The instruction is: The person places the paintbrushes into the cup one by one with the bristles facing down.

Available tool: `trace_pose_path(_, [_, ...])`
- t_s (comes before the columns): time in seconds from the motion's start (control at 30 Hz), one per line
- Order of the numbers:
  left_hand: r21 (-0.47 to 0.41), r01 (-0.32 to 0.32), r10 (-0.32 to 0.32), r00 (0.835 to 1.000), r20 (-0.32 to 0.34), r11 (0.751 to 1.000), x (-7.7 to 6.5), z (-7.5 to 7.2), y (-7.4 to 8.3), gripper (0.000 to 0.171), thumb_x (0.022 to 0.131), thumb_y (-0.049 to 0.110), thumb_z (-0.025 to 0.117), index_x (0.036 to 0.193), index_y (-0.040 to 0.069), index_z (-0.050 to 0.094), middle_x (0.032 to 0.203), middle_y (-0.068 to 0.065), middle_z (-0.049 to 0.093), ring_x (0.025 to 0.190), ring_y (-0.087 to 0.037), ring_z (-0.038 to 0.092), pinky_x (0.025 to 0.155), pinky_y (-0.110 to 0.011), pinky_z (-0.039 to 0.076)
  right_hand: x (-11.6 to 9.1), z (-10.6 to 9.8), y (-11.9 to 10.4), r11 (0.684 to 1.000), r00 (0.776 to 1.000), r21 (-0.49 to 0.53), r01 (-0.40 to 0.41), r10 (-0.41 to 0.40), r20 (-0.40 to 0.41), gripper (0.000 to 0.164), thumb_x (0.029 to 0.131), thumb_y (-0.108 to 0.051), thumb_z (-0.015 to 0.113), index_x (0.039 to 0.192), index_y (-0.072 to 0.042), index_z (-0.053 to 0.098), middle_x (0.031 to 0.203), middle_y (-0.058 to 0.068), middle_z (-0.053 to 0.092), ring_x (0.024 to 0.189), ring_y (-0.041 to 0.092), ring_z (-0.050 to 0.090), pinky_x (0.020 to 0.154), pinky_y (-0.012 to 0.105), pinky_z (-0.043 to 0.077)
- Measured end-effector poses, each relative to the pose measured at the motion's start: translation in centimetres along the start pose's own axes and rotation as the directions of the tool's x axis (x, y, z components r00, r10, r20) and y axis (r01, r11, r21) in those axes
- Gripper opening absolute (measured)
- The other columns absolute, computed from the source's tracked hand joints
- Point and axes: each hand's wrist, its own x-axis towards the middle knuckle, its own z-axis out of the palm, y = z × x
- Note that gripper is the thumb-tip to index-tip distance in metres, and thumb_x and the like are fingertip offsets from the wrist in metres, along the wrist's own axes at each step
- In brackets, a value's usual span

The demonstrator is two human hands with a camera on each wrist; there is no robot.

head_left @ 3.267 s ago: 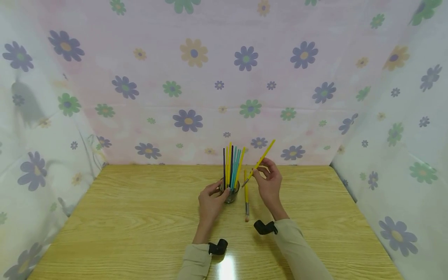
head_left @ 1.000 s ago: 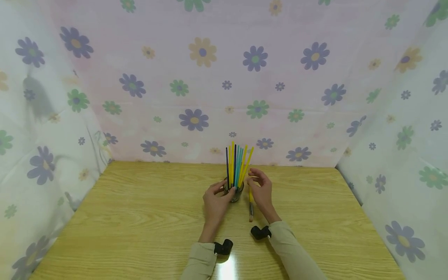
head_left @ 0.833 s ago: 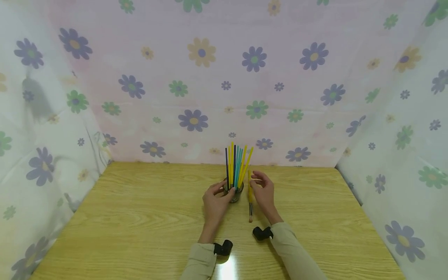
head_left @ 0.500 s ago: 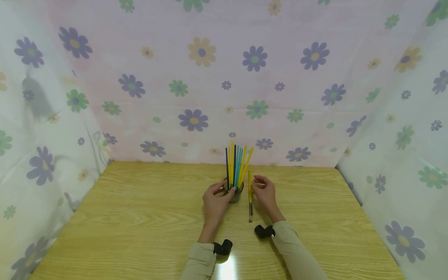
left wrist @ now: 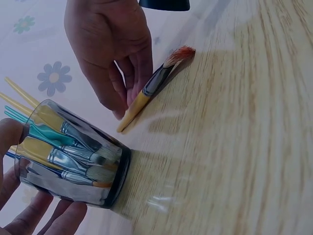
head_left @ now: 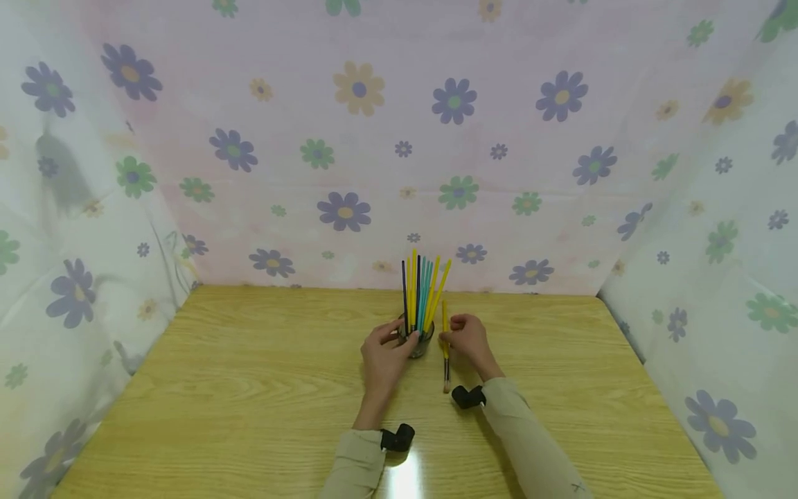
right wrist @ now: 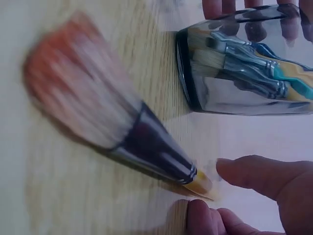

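Note:
My left hand grips a clear glass cup, thumb on the near side and fingers round the other. Paintbrushes with yellow, teal and dark handles stand in it, bristles down, as the left wrist view shows. Just right of the cup, a yellow-handled paintbrush lies on the table. Its reddish-tipped bristles point toward the person. My right hand is low over its handle, thumb on one side and fingertips on the other. A gap shows between thumb and fingers in the right wrist view.
The wood-grain table spreads to both sides of the hands. A flower-printed cloth rises behind the table's far edge and along both sides. Black wrist cameras sit at each cuff.
Earlier the right hand held a yellow paintbrush in the air; that brush now leans in the cup. The right hand has since come down to the lying paintbrush. The left hand stays on the cup.

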Motion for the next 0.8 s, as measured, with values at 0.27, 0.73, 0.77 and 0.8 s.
trace_pose_path(0.27, [0.004,0.011,-0.011,1.0,0.009,1.0,0.2,0.1,0.1,0.036,0.083,0.016,0.087,0.117,0.009,0.078,0.12,-0.014,0.068,0.102,-0.031,0.066,0.075,-0.03,0.063,0.5,-0.2,-0.5,0.983,0.999,-0.183,0.015,-0.01,0.032,0.054,0.087,-0.011,0.079,0.133,0.009,0.057,0.124,0.024,0.062,0.11,0.036,0.061,0.093,0.049,0.054])
trace_pose_path(0.73, [0.038,-0.007,0.007,1.0,0.002,0.999,0.1,0.1,0.0,0.036,0.083,0.014,0.086,0.117,0.008,0.078,0.121,-0.014,0.069,0.101,-0.031,0.067,0.075,-0.031,0.063,1.5,-0.8,-0.4,0.957,0.996,-0.283,0.07,-0.049,0.08,0.053,0.085,-0.009,0.076,0.132,0.007,0.059,0.115,0.019,0.066,0.101,0.031,0.062,0.09,0.046,0.055])
trace_pose_path(0.77, [0.036,-0.006,0.006,1.0,0.0,0.999,0.1,0.1,0.0,0.036,0.083,0.013,0.086,0.117,0.008,0.078,0.12,-0.015,0.069,0.101,-0.032,0.067,0.075,-0.031,0.063,1.6,-0.9,-0.3,0.958,0.996,-0.277,0.068,-0.047,0.081,0.053,0.085,-0.01,0.075,0.133,0.007,0.059,0.115,0.018,0.066,0.102,0.031,0.063,0.09,0.046,0.055])
trace_pose_path(0.8, [0.029,-0.003,0.003,1.0,0.001,1.0,0.1,0.1,0.0,0.036,0.082,0.013,0.087,0.117,0.007,0.078,0.12,-0.015,0.069,0.101,-0.032,0.066,0.076,-0.031,0.063,1.6,-1.0,-0.2,0.961,0.996,-0.269,0.065,-0.045,0.081,0.053,0.085,-0.01,0.075,0.133,0.007,0.059,0.116,0.018,0.066,0.103,0.031,0.063,0.091,0.046,0.055])
